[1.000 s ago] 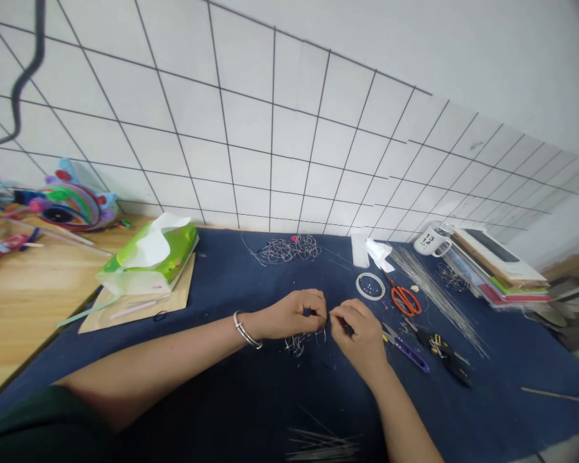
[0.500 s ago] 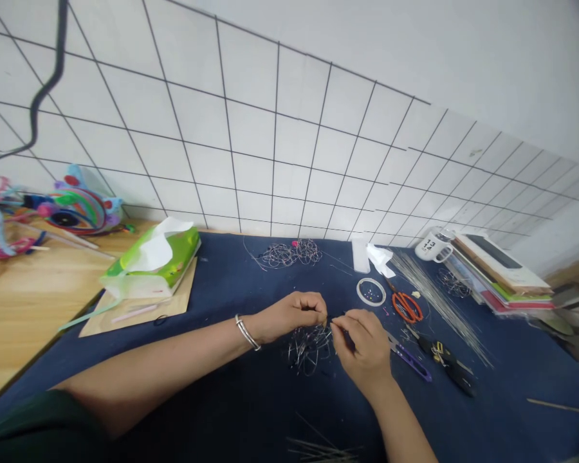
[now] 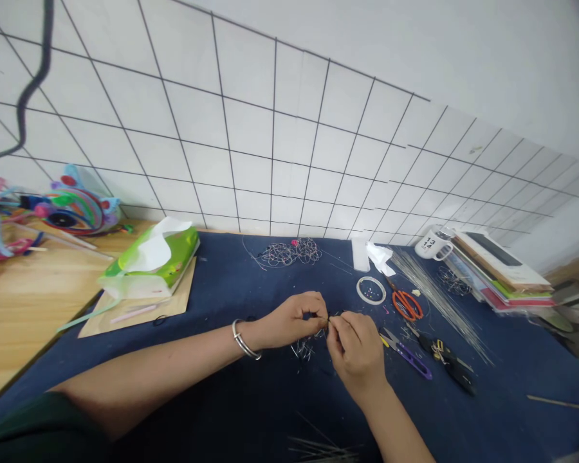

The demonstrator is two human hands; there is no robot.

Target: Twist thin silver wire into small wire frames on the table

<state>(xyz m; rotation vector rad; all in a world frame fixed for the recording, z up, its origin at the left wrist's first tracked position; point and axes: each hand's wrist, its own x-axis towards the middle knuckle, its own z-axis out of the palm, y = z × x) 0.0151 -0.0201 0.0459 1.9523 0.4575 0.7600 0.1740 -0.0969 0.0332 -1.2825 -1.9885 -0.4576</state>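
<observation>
My left hand point(image 3: 294, 319), with a silver bangle at the wrist, pinches part of a tangle of thin wire point(image 3: 303, 349) between thumb and forefinger. My right hand point(image 3: 357, 350) is closed in a pinch right beside it, the fingertips of both hands almost touching over the wire. The wire's end between the fingers is too small to make out. Most of the tangle hangs below my left hand, partly hidden by both hands. Close to my right hand lie purple-handled snips point(image 3: 410, 360).
Orange-handled scissors point(image 3: 406, 305), a ring-shaped dish with beads point(image 3: 370, 291), black pliers point(image 3: 456, 373) and a bundle of straight wires point(image 3: 444, 308) lie to the right. Behind are coiled wires point(image 3: 289, 253), a mug point(image 3: 433, 246) and stacked books point(image 3: 502, 270). A tissue pack point(image 3: 161, 257) is at left.
My right hand has shifted slightly left, closer to my left hand. The wire tangle below the hands shows less now. More of the purple snips is uncovered.
</observation>
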